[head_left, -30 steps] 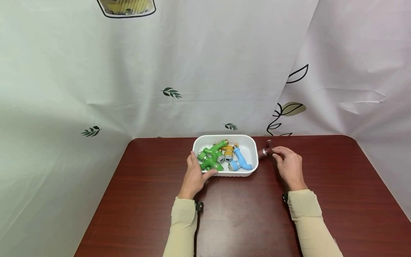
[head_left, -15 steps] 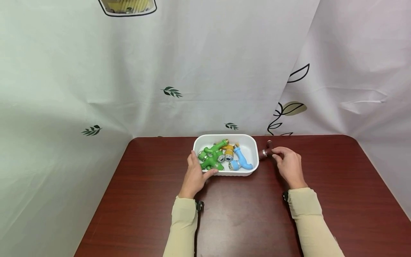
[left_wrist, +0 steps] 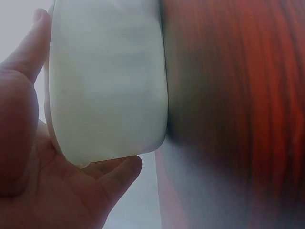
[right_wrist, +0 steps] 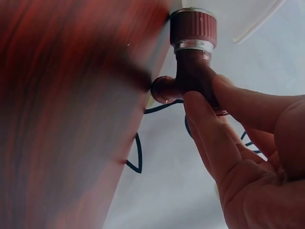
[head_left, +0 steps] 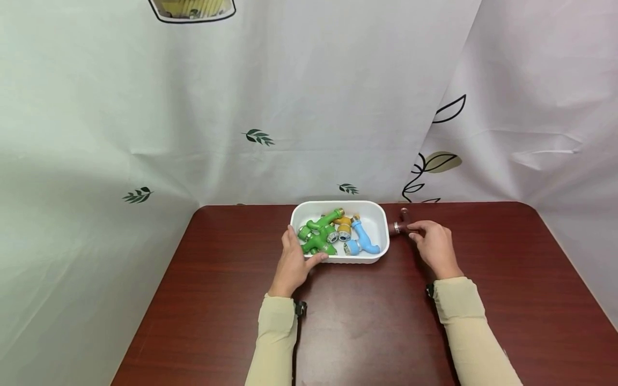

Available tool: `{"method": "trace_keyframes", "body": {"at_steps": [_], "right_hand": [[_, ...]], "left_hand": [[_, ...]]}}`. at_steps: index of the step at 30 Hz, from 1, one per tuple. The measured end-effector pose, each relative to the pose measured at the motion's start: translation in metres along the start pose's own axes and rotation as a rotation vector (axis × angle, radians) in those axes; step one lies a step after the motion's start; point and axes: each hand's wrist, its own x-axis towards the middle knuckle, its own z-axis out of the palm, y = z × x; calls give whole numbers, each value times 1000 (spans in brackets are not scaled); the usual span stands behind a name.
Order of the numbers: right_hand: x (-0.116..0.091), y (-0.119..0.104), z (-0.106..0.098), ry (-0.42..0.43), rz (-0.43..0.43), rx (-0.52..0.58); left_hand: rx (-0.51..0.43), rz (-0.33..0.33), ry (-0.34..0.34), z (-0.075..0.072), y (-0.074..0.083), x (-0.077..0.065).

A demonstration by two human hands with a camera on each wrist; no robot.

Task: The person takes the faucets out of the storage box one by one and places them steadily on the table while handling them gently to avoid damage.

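My left hand (head_left: 291, 265) grips the near left corner of a white plastic tray (head_left: 354, 259), thumb on the front rim and fingers along the left side. Inside the tray lie several taps: green taps (head_left: 318, 244) heaped at the left, a yellow tap (head_left: 344, 229) in the middle and a light blue tap (head_left: 365, 239) at the right. Just outside the tray's right wall, my right hand (head_left: 436, 246) pinches a dark brown tap (right_wrist: 193, 71) between thumb and fingers. Its ribbed knob (right_wrist: 193, 27) with a silver ring points toward the tray.
The tray stands at the back edge of a reddish-brown wooden table (head_left: 357, 332). A white curtain (head_left: 309, 107) with printed leaves hangs right behind the table and along both sides. A dark strap with a small device (head_left: 300, 309) sits on the left wrist.
The brown tap has turned slightly in my right hand, so its knob end lies more level beside the tray. My left hand and the tray hold still.
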Motion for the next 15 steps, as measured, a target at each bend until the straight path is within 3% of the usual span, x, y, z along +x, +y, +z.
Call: {"method": "trace_keyframes", "body": {"at_steps": [15], "right_hand": [[3,5,0,-117,37,-37]], "left_hand": [[-2,0,0,0,0,0]]}}
